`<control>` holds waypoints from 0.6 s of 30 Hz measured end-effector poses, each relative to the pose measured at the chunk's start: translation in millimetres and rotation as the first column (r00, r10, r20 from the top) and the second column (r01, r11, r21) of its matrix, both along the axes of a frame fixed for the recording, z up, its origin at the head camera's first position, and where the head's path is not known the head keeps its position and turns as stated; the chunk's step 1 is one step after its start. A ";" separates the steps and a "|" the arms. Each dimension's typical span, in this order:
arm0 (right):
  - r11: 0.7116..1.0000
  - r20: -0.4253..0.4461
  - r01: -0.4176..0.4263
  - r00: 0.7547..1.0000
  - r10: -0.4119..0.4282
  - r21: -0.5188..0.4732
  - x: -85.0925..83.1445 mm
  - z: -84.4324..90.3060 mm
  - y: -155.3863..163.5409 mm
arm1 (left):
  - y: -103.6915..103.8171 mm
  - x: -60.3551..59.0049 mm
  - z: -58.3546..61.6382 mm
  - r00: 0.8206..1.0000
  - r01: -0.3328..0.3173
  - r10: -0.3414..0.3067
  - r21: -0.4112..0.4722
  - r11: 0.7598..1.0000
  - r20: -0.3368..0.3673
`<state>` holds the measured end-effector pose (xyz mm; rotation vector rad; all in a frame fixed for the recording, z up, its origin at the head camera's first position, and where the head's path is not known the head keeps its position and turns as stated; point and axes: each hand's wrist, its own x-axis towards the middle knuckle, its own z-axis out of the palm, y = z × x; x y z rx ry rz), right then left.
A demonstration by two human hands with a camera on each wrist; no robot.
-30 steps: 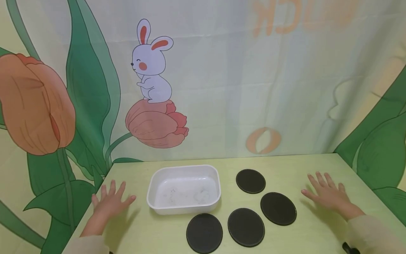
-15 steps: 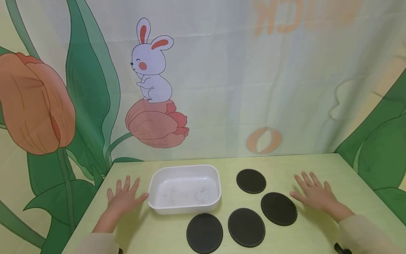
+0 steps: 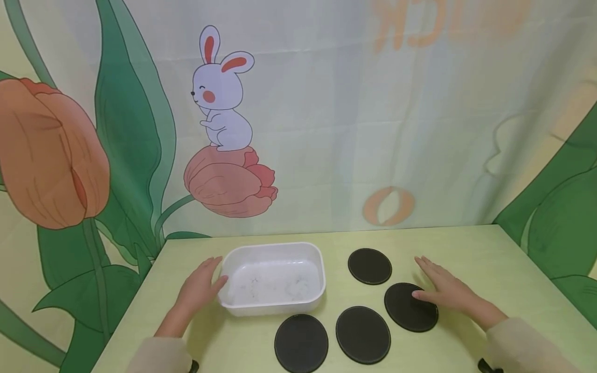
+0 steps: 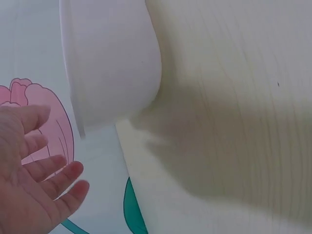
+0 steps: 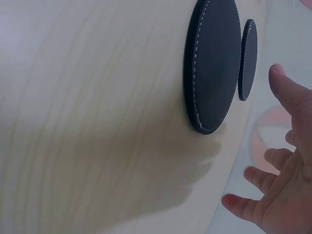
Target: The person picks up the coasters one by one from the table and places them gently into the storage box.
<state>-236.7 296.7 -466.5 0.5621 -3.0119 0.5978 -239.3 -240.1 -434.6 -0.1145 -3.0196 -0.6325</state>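
A white rectangular plastic basin (image 3: 272, 308) stands at the left of the table, with faint marks on its floor. My left hand (image 3: 198, 287) is at its left end, fingers extended; in the left wrist view a gap shows between that hand (image 4: 36, 180) and the basin's wall (image 4: 114, 63). Several round black stitched coasters lie right of the basin. Over the rightmost coaster (image 3: 406, 308) hovers my right hand (image 3: 448, 290), holding nothing, its thumb overlapping that coaster in the head view. The right wrist view shows the hand (image 5: 282, 180) apart from the nearest coaster (image 5: 214, 68).
Another coaster (image 3: 370, 266) lies farther back, and two more, a middle one (image 3: 363, 334) and a left one (image 3: 301, 343), lie nearer the front. Behind the pale wooden table (image 3: 485, 248) hangs a curtain (image 3: 317, 129) printed with a rabbit and tulips.
Both hands have moved inward: the left one rightward to the basin's end, the right one leftward over the rightmost coaster. Their spread fingers have drawn closer together. Basin and coasters stay put.
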 end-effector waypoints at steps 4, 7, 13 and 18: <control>0.995 0.080 -0.008 0.997 0.016 -0.098 -2.4 0.3 -2.5 | 0.4 -2.5 -2.1 0.998 -0.031 0.035 0.082 0.996 -0.048; 0.986 0.167 0.032 0.986 -0.004 -0.161 -5.7 -1.2 -3.0 | -0.5 -4.3 -5.2 0.997 -0.069 0.073 0.137 0.988 -0.024; 0.942 0.348 0.122 0.937 -0.007 -0.311 -15.1 -8.2 -1.3 | -3.5 -7.2 -13.2 0.996 -0.090 0.089 0.223 0.971 0.014; 0.913 0.429 0.150 0.903 0.030 -0.379 -20.0 -12.2 1.3 | -4.9 -7.9 -17.8 0.993 -0.114 0.101 0.313 0.943 0.056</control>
